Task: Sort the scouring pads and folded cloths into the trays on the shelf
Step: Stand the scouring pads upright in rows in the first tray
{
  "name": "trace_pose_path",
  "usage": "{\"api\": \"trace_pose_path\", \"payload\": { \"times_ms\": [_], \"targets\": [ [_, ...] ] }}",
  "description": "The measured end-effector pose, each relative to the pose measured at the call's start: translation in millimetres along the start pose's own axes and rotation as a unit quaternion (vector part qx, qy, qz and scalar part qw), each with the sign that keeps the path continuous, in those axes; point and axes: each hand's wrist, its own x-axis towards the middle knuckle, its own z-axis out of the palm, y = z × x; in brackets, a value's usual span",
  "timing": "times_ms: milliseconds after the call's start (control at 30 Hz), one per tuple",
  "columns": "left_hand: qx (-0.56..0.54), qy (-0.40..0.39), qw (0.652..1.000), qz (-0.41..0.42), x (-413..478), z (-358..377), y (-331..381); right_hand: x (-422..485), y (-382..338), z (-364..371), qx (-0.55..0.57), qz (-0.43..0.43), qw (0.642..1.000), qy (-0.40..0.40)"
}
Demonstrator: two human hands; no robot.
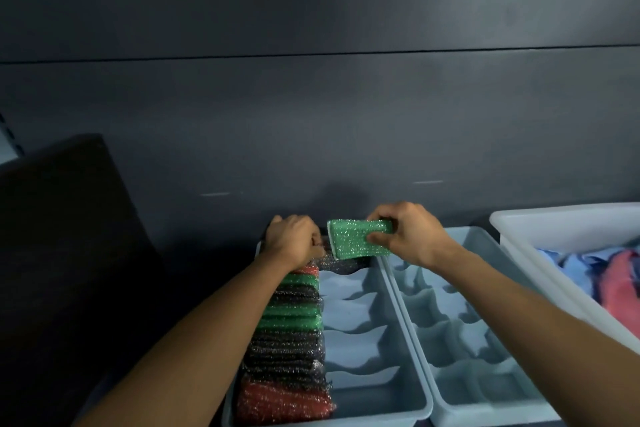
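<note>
Gripping a green pad (358,240): right hand (407,236); left hand (293,240) hides its fingers, perhaps on stacked pads (289,340), grip unclear.

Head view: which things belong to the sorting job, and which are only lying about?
Belong to the job: green sparkly scouring pad in the right grip; row of red, green and black scouring pads; pale blue divided plastic tray holding them; empty pale blue divided tray beside it; white plastic bin of blue and red cloths.
Lying about: dark object at left.
</note>
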Motion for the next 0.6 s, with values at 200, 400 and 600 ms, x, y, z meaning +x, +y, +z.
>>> {"api": "trace_pose_path", "payload": {
  "times_ms": [200,400,600],
  "targets": [
    [-0.055,0.013,0.998,-0.009,1,4,-8,-1,-12,32,-0.128,-0.080,0.988,0.014],
    [-0.091,0.008,0.996,0.010,1,5,-14,7,-23,49,-0.189,-0.096,0.977,-0.004],
    [-0.139,0.030,0.990,-0.006,0,5,-19,7,-23,50,-0.153,-0.072,0.985,0.039]
  ]
}}
